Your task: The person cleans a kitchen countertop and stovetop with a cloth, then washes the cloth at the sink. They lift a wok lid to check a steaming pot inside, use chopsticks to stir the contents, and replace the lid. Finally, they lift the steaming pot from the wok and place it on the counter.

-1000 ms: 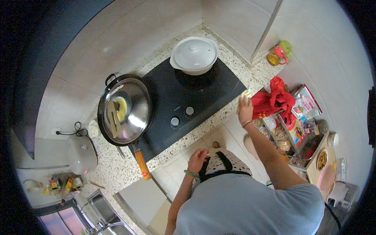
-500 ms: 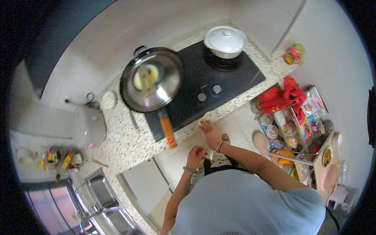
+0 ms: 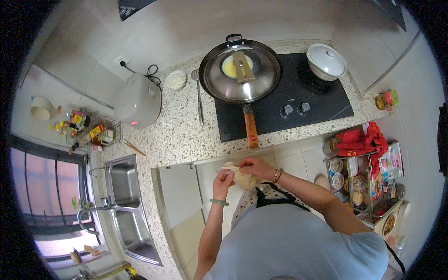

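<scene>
**A pale bundle (image 3: 245, 179) held low, just short of the table (image 3: 177, 137)**

The pale bundle, limp and perhaps a cloth or thin bag, hung slightly below the centre of the frame. The left hand (image 3: 224, 181) pinched its left end; the right hand (image 3: 252, 167) gripped it from the upper right, fingers curled over. Holding it from two sides presumably steadied so soft a thing.

At upper centre, the lidded wok (image 3: 262, 70) had its wooden handle (image 3: 250, 127) pointing down the frame, probably for an easy grasp. A metal spatula (image 3: 199, 100) lay to its left, likely for the same ready reach.

Both hands were over the gap between the table's front edge and the blue shirt (image 3: 289, 242), with floor (image 3: 293, 161) beneath. That edge, and the handle's tip near it, limited movement up the frame. More room opened leftward, toward the sink (image 3: 125, 186); at middle right, red fabric (image 3: 355, 142) stood beyond the right forearm (image 3: 308, 187).
</scene>
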Available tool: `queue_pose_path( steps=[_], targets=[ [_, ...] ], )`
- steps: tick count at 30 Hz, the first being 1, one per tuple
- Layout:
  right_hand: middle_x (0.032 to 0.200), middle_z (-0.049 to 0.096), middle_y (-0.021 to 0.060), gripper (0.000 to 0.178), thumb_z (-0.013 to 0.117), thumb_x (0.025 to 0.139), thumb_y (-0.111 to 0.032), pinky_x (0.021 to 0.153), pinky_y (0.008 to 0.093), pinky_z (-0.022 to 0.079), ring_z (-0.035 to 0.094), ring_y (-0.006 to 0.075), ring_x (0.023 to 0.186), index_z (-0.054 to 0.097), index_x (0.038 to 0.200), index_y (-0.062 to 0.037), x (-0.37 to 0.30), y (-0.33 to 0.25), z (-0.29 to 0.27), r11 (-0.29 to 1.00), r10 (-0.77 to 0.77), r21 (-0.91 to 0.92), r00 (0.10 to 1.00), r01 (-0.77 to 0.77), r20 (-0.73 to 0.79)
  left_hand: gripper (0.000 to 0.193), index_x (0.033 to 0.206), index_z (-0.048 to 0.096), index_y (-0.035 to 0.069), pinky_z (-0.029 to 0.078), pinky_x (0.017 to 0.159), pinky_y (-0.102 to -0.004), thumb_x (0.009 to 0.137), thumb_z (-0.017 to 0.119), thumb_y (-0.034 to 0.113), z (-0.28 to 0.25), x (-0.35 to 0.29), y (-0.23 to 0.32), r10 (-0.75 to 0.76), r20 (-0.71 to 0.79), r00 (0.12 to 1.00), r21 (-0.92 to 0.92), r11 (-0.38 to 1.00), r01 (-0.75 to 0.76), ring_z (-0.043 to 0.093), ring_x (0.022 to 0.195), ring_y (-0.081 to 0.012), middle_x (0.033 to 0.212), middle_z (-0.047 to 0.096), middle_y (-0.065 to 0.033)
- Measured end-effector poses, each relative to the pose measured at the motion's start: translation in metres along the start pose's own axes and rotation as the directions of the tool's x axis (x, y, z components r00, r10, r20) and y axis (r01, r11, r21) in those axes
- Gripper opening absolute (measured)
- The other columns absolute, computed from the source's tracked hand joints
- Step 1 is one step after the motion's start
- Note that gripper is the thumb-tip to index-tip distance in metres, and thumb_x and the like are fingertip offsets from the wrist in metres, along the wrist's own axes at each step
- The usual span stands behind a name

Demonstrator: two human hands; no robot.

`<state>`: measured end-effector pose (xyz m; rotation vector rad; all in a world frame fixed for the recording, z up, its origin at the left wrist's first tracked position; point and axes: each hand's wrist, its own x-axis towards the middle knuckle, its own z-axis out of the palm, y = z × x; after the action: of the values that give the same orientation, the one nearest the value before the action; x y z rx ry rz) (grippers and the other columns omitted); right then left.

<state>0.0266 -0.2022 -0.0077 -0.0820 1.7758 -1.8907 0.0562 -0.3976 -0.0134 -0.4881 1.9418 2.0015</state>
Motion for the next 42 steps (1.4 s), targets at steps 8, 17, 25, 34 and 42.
queue_pose_path(
  steps=[8,17,25,34,42],
  targets=[
    [0.094,0.06,0.0025,0.028,0.061,0.086,-0.02,0.078,0.0277,0.047,0.056,0.0113,0.085,0.058,0.108,-0.0027,-0.029,-0.015,-0.024,0.982,0.046,0.188,0.993,-0.024,-0.112,0.01,0.088,0.058,0.01,0.045,0.077,-0.0277,0.087,0.063,0.019,0.0,-0.021,0.017,0.259,-0.204,0.944,-0.157,0.943,-0.292,0.054,0.083,-0.0069,0.097,0.063,-0.0031],
    [0.1,0.059,0.005,0.022,0.052,0.092,-0.017,0.078,0.0309,0.052,0.059,0.0147,0.093,0.052,0.11,-0.0035,-0.063,-0.016,-0.026,0.688,0.189,0.719,0.981,-0.098,-0.047,0.015,0.097,0.054,0.009,0.049,0.058,-0.02,0.091,0.057,0.022,-0.019,-0.057,0.036,0.055,-0.392,0.918,-0.516,0.814,-0.269,0.06,0.079,-0.0088,0.104,0.064,-0.0083],
    [0.095,0.057,0.0021,0.022,0.053,0.091,-0.018,0.071,0.0255,0.048,0.055,0.0099,0.086,0.051,0.109,-0.0046,-0.054,-0.044,0.014,0.942,0.043,0.336,0.989,0.006,-0.139,0.013,0.099,0.061,0.005,0.046,0.083,-0.0292,0.089,0.058,0.014,-0.045,-0.074,0.0,0.671,-0.457,0.584,0.646,0.701,-0.3,0.059,0.095,-0.0165,0.108,0.062,-0.0088],
    [0.109,0.062,0.0044,0.019,0.051,0.091,-0.014,0.076,0.0264,0.047,0.058,0.0108,0.089,0.057,0.107,-0.0043,-0.015,-0.09,0.152,0.855,-0.371,-0.226,0.855,0.466,0.362,0.041,0.129,0.045,0.005,0.035,0.1,-0.0334,0.092,0.051,0.02,-0.052,-0.053,-0.018,0.402,0.045,0.914,-0.009,0.915,-0.402,0.044,0.119,-0.0179,0.133,0.046,-0.0111],
    [0.107,0.063,0.0041,0.025,0.054,0.089,-0.021,0.081,0.0291,0.048,0.06,0.0159,0.094,0.06,0.108,-0.0048,0.026,-0.123,0.229,0.83,-0.366,-0.273,0.844,0.487,0.392,0.058,0.134,0.036,0.011,0.033,0.103,-0.0343,0.085,0.059,0.031,-0.165,-0.075,0.084,0.412,0.243,0.878,-0.39,0.87,-0.3,0.038,0.126,-0.022,0.137,0.039,-0.0086]
  ],
)
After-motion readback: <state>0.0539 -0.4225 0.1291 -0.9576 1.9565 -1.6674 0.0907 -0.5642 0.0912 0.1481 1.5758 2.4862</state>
